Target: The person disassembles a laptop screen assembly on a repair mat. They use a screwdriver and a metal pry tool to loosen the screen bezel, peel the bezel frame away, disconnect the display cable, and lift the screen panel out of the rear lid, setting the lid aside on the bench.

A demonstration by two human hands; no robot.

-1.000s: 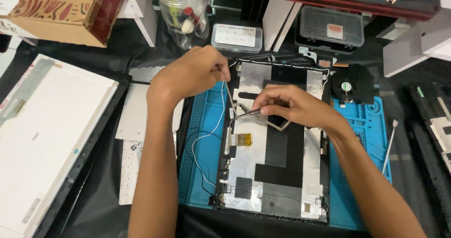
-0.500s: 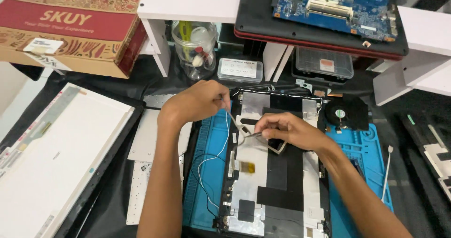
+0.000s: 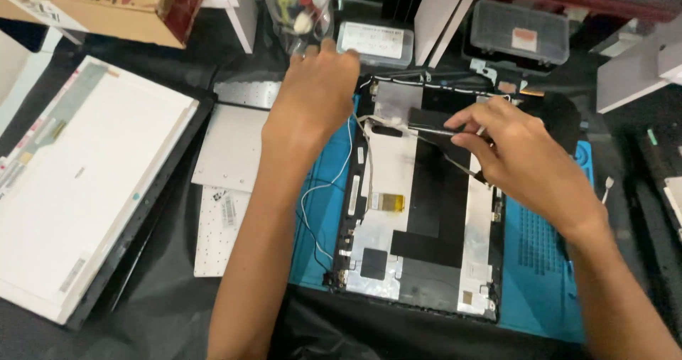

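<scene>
On the blue work mat point(image 3: 540, 275) at the middle of the table point(image 3: 163, 317) lies an opened laptop lid shell point(image 3: 419, 218), inner face up: silver foil panels, black tape patches, a small yellow-gold tab left of centre. Mat sits on a black cloth covering the table.

Left hand point(image 3: 316, 93): back of hand toward the camera, fingers curled down at the upper left corner of the shell. Whether it grips anything cannot be told; fingertips are hidden. Thin white wires point(image 3: 320, 189) run from beneath this hand down along the shell's left edge, looping over the mat.

Right hand point(image 3: 522, 161): over the upper right part of the shell, fingers narrowed in a pinch on a thin dark tool point(image 3: 455, 162), slender and angled toward the upper left. Its tip sits near the top of the shell, close to the left hand. Kind of tool not clear.

Surroundings: flat white display panel point(image 3: 85, 182) at far left, in a dark frame. A white keyboard point(image 3: 220, 228) lies underside up between that panel and the mat, a pale sheet over its upper half. At the top edge: a cardboard box point(image 3: 121, 4), a clear plastic container point(image 3: 298, 8) with small items, and two small lidded parts boxes point(image 3: 373, 41), one clear and one dark.
</scene>
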